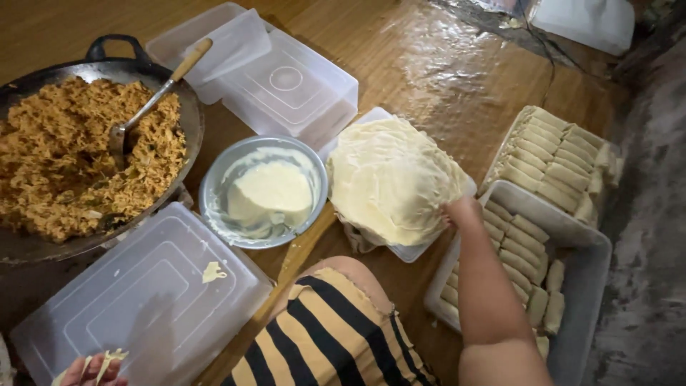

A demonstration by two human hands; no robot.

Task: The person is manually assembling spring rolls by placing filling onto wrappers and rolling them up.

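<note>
Two hands busy | right hand (457, 211) pinching the near-right edge of the wrapper stack (389, 179), centre | left hand (91, 370) near-left, fingers closed on a wrapper scrap (107, 357) | risk: thin sheets probably tear or stick together if yanked | batter bowl (263, 191) just left, easy to bump

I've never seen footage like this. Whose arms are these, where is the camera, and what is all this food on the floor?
There is no machine: a person wears a camera on the head, looking down at their own lap and hands. The right hand touches a stack of thin pale wrappers lying on a plastic lid. The left hand, at the bottom edge, holds a scrap of wrapper. Around them on the wooden floor sit a wok of shredded brown filling with a spoon in it, a metal bowl of white paste, clear plastic lids, and trays of finished rolls.
</note>
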